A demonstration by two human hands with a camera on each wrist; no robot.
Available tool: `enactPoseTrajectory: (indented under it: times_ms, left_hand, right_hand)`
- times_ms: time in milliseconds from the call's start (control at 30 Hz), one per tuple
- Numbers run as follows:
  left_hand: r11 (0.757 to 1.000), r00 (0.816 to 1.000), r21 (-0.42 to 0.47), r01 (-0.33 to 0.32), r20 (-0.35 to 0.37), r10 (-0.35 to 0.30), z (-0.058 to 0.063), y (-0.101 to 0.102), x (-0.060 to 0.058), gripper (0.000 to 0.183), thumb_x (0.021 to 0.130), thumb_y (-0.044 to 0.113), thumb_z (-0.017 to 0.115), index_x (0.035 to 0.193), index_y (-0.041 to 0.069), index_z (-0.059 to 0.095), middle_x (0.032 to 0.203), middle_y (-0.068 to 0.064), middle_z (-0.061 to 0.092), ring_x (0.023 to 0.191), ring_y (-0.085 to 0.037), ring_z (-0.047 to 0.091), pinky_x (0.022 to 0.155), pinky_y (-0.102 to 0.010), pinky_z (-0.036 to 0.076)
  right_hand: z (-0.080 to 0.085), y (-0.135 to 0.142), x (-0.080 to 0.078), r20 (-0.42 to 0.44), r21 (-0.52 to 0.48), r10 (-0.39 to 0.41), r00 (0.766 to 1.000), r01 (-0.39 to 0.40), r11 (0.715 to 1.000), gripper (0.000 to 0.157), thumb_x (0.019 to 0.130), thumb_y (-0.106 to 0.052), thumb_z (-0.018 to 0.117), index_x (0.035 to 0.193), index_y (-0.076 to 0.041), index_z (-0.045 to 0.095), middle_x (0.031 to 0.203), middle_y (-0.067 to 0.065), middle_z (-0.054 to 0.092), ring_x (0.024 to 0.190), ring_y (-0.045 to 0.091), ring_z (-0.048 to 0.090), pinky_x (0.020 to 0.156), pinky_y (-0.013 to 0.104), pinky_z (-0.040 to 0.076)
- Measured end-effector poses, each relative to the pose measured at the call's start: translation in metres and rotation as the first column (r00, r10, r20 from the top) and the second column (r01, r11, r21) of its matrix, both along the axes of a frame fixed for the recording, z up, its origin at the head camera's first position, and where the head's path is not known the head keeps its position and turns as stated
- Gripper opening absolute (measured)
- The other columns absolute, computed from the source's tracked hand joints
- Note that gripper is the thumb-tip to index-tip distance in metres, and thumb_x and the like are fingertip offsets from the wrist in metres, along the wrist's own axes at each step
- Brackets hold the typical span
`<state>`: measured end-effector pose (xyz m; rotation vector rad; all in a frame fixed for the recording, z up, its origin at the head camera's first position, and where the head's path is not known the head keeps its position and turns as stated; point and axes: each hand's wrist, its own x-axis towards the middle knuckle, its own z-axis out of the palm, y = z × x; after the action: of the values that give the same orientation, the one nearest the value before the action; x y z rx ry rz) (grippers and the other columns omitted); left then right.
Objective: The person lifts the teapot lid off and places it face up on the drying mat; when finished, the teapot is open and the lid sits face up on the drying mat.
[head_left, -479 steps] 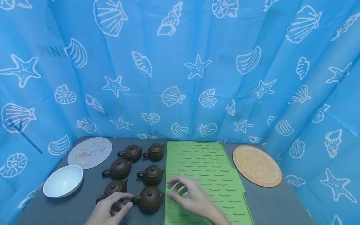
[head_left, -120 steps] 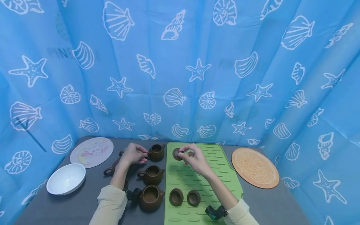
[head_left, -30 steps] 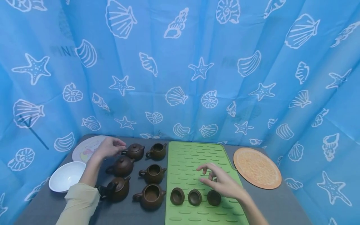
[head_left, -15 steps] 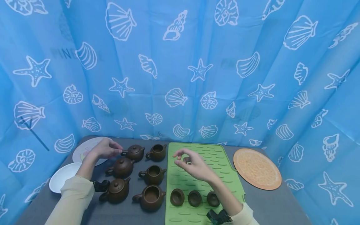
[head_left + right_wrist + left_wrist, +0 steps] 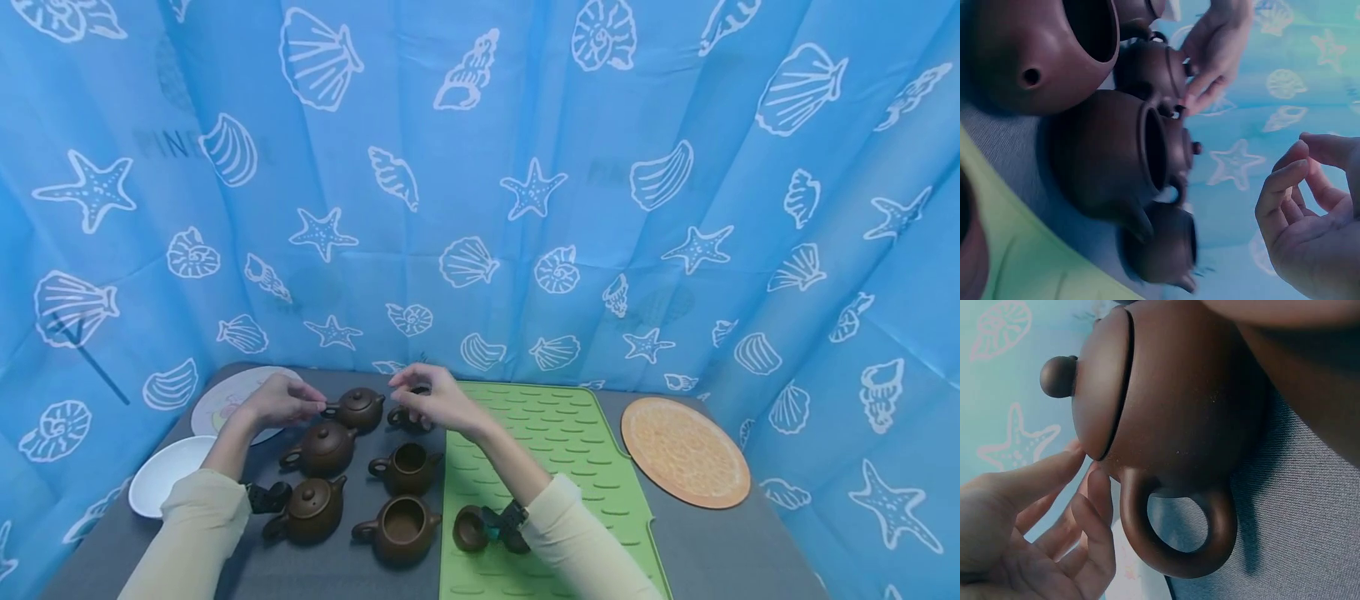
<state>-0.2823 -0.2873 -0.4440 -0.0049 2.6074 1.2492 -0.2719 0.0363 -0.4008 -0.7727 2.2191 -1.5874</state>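
Note:
In the head view my left hand (image 5: 283,402) pinches the handle of the back-left lidded teapot (image 5: 360,408), fingertips and thumb right at it. In the left wrist view a nearer lidded teapot (image 5: 1179,400) hides those fingertips. My right hand (image 5: 438,402) hovers over the back-right lidless teapot (image 5: 401,418), fingers loosely bent; the right wrist view shows nothing between them. Two more lidless teapots stand in front of that one, the middle (image 5: 408,473) and the front (image 5: 400,533). Lidded teapots stand left, the middle (image 5: 322,447) and the front (image 5: 311,510).
On the green mat (image 5: 540,425) lies an upturned teapot lid (image 5: 470,529); a second lid (image 5: 516,540) is partly hidden by my wrist camera, and my sleeve hides a third. A white bowl (image 5: 161,483) and a pale round mat (image 5: 217,404) lie left, an orange round mat (image 5: 682,454) right.
Since sixteen seconds ago, the right-hand teapots have lost their lids, now upturned on the mat. My right hand has just moved left off the mat; the left stays at the back-left handle.

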Motion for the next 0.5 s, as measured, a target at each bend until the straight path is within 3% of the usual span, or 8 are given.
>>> enactPoseTrajectory:
  times_ms: [167,333,500]
  left_hand:
    - [1.0,1.0,0.031,-0.003,0.01,0.003,-0.005,-0.003,-0.001,0.027,0.106,0.019,0.071,0.121,-0.003,0.076,0.114,-0.022,0.077,0.104,-0.033,0.074,0.09,-0.045,0.064]
    - [0.998,0.999,0.054,-0.017,0.031,0.016,-0.004,-0.004,0.001,0.031,0.106,0.021,0.071,0.124,-0.004,0.075,0.115,-0.023,0.076,0.102,-0.03,0.073,0.093,-0.047,0.063]
    - [0.996,0.998,0.075,-0.043,0.045,0.04,-0.003,-0.001,0.003,0.033,0.107,0.022,0.07,0.127,-0.004,0.074,0.115,-0.022,0.075,0.102,-0.029,0.071,0.091,-0.046,0.063]
  right_hand:
    - [-0.016,-0.032,-0.016,0.097,0.015,-0.05,0.994,0.049,0.999,0.029,0.106,-0.013,0.067,0.131,0.001,0.069,0.118,0.024,0.072,0.075,0.014,0.066,0.06,0.023,0.054]
    - [-0.032,-0.063,-0.029,0.245,-0.031,-0.124,0.962,0.135,0.99,0.029,0.105,-0.009,0.068,0.132,0.0,0.072,0.124,0.026,0.075,0.074,0.01,0.067,0.06,0.021,0.056]
    - [-0.04,-0.085,-0.034,0.259,0.006,-0.221,0.94,0.227,0.974,0.026,0.105,-0.008,0.067,0.129,-0.001,0.071,0.111,0.017,0.079,0.071,0.009,0.064,0.059,0.021,0.058]
